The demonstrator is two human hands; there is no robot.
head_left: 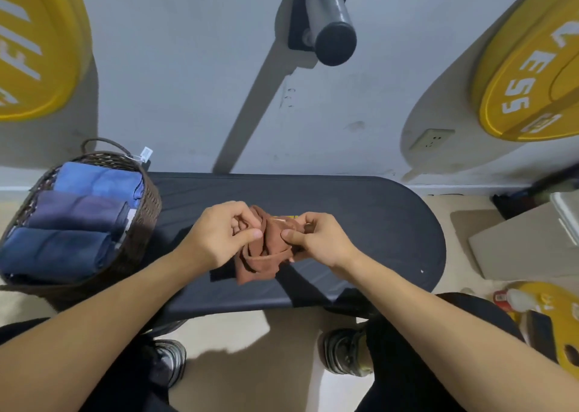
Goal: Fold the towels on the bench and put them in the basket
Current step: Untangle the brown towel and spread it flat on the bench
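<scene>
Both hands, left (224, 234) and right (316, 239), pinch our bunched brown towel (263, 255) over the counter (376, 223). Uneven edges risk a lumpy fold misfitting the basket (147, 205) beside three folded blue towels (81, 214).

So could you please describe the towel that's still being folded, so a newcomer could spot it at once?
Find the dark bench mid-frame. Both hands, left hand and right hand, grip a crumpled towel above it. It is rust-brown, unlike the folded blue ones in the wicker basket.
</scene>
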